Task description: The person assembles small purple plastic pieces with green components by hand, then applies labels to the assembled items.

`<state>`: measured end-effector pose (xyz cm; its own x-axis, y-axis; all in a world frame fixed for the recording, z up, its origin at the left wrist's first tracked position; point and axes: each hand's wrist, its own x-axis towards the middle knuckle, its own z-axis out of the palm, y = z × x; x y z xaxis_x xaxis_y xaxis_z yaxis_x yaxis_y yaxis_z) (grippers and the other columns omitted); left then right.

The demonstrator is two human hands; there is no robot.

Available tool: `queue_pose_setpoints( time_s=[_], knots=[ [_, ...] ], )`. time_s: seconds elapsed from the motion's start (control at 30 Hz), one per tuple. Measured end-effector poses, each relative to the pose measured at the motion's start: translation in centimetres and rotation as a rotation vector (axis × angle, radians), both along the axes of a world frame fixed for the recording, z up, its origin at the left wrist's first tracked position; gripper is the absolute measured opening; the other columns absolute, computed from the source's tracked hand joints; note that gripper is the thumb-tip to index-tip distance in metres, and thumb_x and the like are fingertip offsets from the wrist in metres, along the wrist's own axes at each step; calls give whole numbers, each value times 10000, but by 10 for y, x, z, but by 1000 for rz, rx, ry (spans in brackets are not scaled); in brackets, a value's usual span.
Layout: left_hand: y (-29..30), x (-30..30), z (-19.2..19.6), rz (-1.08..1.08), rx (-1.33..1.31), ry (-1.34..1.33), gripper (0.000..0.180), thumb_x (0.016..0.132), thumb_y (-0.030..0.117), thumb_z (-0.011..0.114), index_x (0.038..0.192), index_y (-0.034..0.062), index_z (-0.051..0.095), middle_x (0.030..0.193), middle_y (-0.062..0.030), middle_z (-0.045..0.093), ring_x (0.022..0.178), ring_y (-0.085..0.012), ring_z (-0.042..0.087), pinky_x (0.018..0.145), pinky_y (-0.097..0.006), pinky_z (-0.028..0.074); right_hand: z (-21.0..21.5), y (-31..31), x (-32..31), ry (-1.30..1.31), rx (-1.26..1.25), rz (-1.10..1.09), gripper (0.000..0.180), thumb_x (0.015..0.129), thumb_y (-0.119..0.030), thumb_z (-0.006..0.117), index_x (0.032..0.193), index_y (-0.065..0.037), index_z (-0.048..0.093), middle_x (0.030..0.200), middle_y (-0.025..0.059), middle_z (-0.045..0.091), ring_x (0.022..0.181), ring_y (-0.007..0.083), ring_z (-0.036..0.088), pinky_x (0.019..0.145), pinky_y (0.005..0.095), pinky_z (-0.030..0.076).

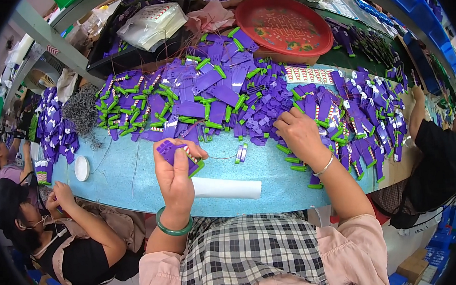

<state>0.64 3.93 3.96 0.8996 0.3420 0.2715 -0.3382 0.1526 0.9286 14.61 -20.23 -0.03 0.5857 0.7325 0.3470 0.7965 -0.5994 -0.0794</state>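
My left hand (174,180) is raised over the near part of the table, its fingers closed round a purple plastic piece (180,159) with a green edge and a red-and-white striped strip. To the right, my right hand (303,137) reaches down at the edge of a heap of small purple plastic parts (268,104). Its fingers are bent together, and their tips hide whatever they pinch. Between the hands, a small purple-and-white part with green ends (241,153) lies on the blue table. A white tube-like roll (226,188) rests along the near edge.
Purple pieces with green edges (209,109) spread across the table, with more at the right (363,126). Behind them stand a red round tray (283,25) and a black bin (141,55). A tangle of grey wire (84,113) and a white lid (81,168) lie left. Co-workers sit on both sides.
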Motion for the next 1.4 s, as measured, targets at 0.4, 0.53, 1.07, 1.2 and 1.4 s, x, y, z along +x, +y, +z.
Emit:
queue_pose_setpoints(
  time_s=[0.4,0.53,1.07,1.2,1.4],
  knots=[
    [-53,2,-36,-351,176,441,124,964,120,442,1005,20,502,810,-65,603,714,-131,584,664,-271,484,43,9,-58,797,562,112,130,755,23,671,880,-11,665,796,88,630,711,191,602,628,275,475],
    [-60,1,-35,-417,538,313,123,868,123,525,928,26,478,715,-162,557,640,-362,565,567,-431,416,40,13,-64,636,487,234,134,727,27,699,834,7,621,779,91,601,708,196,596,601,291,475],
    [-65,3,-30,-598,448,403,202,907,222,509,867,31,566,641,-119,640,605,-279,645,578,-381,488,30,13,-73,742,477,81,150,780,-112,689,783,-22,569,692,98,554,642,254,559,563,340,437],
    [-51,37,-29,-590,632,242,225,902,240,541,1024,52,529,750,-125,661,622,-276,647,572,-365,487,35,-10,-39,727,496,50,107,796,-105,674,794,-15,617,699,108,565,636,249,564,553,354,445],
    [7,126,-30,18,1716,123,265,803,132,582,1065,102,555,732,-103,615,628,-282,645,510,-379,505,73,-37,1,-117,24,-203,166,713,-143,716,839,-59,648,789,74,575,737,256,576,629,395,465]
  ],
)
